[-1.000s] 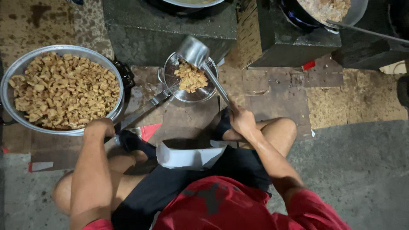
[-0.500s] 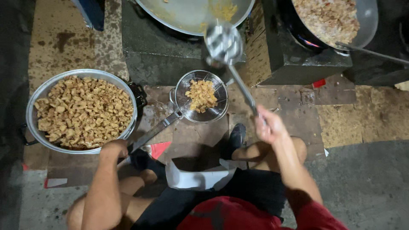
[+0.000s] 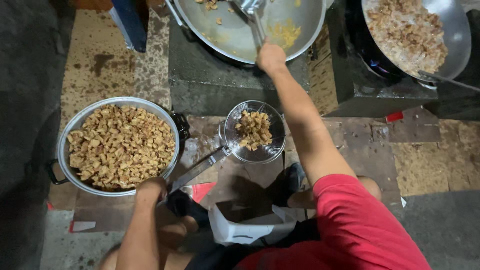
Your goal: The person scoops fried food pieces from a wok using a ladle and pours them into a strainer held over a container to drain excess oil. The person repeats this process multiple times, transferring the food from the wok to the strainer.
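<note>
Since the earlier frame the right hand has carried its ladle up into the wok, grip clamped on the handle. Left hand clamps the strainer handle; strainer hovers ahead, liable to tilt and spill fried pieces.

**Inspector:** What sort of premises was this?

**Assessor:** A floor-level cooking area of a rough commercial kind. Two large woks sat on dark, block-like stoves; a blue flame showed under the right one.

**Inspector:** Further evidence?

**Assessor:** A big basin was heaped with fried pieces, and a wire strainer held more. The floor was stained and spattered, and the person worked crouched low.
</note>
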